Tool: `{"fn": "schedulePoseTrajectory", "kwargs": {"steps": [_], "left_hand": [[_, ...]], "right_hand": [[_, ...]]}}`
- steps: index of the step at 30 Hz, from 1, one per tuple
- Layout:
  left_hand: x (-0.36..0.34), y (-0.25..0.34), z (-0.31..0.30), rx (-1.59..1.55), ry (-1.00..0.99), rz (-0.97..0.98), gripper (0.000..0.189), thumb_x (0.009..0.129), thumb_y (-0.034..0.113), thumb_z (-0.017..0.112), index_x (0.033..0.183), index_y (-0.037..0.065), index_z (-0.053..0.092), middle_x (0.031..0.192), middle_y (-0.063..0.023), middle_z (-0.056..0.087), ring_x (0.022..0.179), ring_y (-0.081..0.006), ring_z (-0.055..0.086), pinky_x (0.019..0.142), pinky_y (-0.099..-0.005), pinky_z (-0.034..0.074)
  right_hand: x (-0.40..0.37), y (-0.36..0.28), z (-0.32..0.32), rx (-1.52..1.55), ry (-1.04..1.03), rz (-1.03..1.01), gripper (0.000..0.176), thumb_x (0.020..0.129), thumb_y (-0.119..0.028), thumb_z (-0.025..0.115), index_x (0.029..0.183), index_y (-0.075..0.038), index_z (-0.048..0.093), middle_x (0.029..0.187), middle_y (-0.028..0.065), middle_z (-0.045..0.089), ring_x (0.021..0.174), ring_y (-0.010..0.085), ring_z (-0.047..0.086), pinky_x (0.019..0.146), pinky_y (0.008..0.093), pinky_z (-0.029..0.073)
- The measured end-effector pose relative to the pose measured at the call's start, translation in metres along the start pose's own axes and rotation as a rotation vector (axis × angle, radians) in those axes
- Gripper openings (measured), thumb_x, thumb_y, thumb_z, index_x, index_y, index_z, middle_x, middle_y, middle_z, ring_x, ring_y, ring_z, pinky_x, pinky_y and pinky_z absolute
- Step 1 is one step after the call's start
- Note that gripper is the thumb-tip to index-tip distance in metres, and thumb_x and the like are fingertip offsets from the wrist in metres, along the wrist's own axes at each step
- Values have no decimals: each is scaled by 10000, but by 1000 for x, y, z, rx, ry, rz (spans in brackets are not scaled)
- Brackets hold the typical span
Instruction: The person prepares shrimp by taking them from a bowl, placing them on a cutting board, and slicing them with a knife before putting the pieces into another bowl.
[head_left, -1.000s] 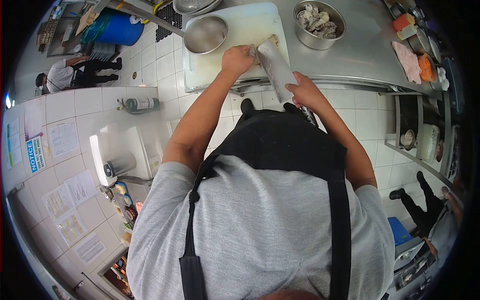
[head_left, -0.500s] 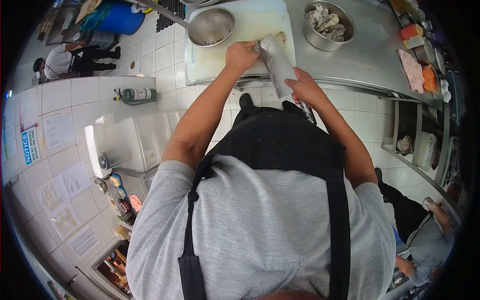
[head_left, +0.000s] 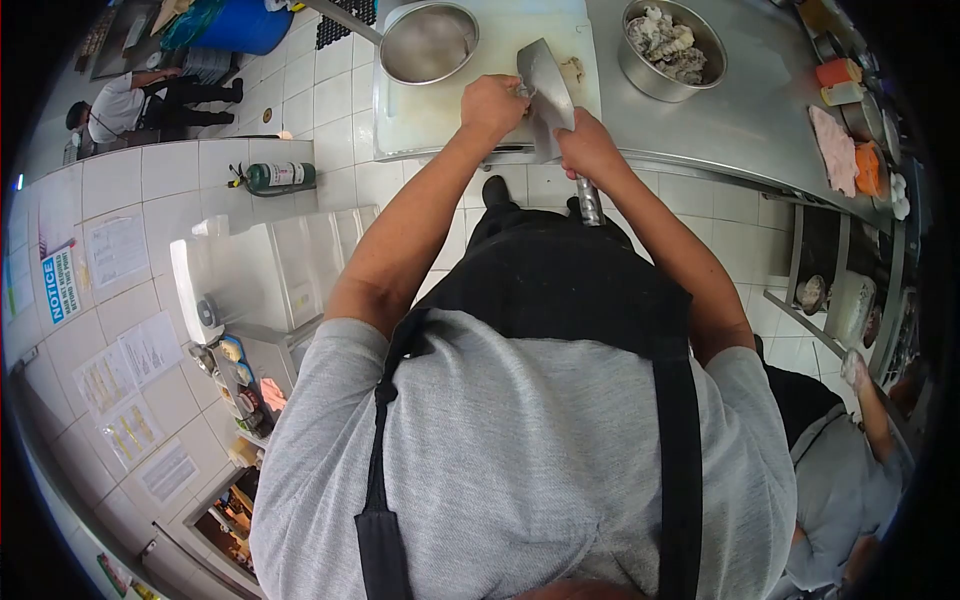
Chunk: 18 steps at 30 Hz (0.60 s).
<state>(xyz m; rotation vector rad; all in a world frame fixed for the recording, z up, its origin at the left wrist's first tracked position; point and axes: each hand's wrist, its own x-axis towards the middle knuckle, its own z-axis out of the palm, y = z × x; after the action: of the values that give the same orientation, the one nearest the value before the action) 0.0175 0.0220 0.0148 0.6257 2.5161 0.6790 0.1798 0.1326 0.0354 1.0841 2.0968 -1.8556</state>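
Note:
My right hand [head_left: 590, 146] is wrapped round a cleaver [head_left: 546, 92], its thumb side against the base of the broad blade. The metal handle points back toward my apron. My left hand [head_left: 494, 106] is closed beside the blade, fingertips pinching a small greyish piece that I cannot make out. Both hands are over the near part of a white cutting board [head_left: 410, 130]. A round metal pan [head_left: 430, 45] with a long handle and cloudy contents rests on the board's far left. Small scraps [head_left: 572, 70] lie to the right of the blade.
A deep steel pot [head_left: 660, 84] of grey-white pieces stands on the steel counter [head_left: 745, 110]. Pink cloth [head_left: 833, 150] and containers line the right end. One co-worker [head_left: 818, 480] is at lower right; another person [head_left: 115, 108] is far left. A green cylinder [head_left: 280, 177] is left.
The cleaver has moved away from my body and its blade has turned more edge-on. My right hand has moved forward and left with it. The lower-right co-worker has shifted position.

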Motion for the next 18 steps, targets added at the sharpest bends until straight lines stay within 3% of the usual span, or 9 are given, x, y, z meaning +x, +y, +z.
{"fn": "schedulePoseTrajectory", "kwargs": {"steps": [4,6,7,9,10,12,16,18], "left_hand": [[0,-2,0,30,2,18,487,806,290,847,1275,167,812,1209,-142,799,1098,-323,771,1007,-404,605],[-1,-5,4,88,91,115,456,840,316,822,1240,97,811,793,-148,793,703,-261,788,814,-387,628],[-1,-6,4,88,89,116,456,840,316,822,1240,97,811,793,-148,793,703,-261,788,814,-387,628],[1,-6,2,129,132,131,460,800,333,824,1186,85,807,873,-184,802,837,-319,798,866,-417,624],[2,-5,1,125,135,132,460,800,333,824,1186,85,807,873,-184,802,837,-319,798,866,-417,624],[1,-4,0,118,113,104,465,768,349,822,1147,81,796,988,-215,805,969,-361,783,913,-434,613],[-4,6,-5,65,88,61,434,778,354,806,1099,62,782,1039,-226,798,1006,-377,774,941,-446,604],[-11,14,-7,215,89,56,419,785,363,791,1064,51,772,1017,-216,799,1008,-378,772,938,-453,603]], "right_hand": [[7,-3,8,-114,47,5,343,1018,-175,622,1232,80,540,843,244,706,583,303,720,521,432,566],[7,1,6,-158,57,-27,373,1021,-203,637,1241,85,548,904,296,722,642,349,753,613,466,596],[9,17,6,-158,59,-25,373,1021,-203,637,1241,85,548,904,296,722,642,349,753,613,466,596],[12,54,2,-506,244,-331,403,1022,-214,641,1264,93,542,910,298,723,650,353,749,662,476,604],[4,51,-7,-510,245,-333,403,1022,-214,641,1264,93,542,910,298,723,650,353,749,662,476,604],[-17,44,-24,-146,48,17,437,1019,-215,647,1300,98,530,905,293,721,655,372,743,668,483,605],[-40,28,-36,-111,108,57,444,1012,-209,649,1324,85,531,905,295,717,650,381,736,662,488,598],[-46,21,-36,-46,86,88,425,1002,-207,651,1309,71,552,924,300,721,702,416,742,738,515,596]]}}
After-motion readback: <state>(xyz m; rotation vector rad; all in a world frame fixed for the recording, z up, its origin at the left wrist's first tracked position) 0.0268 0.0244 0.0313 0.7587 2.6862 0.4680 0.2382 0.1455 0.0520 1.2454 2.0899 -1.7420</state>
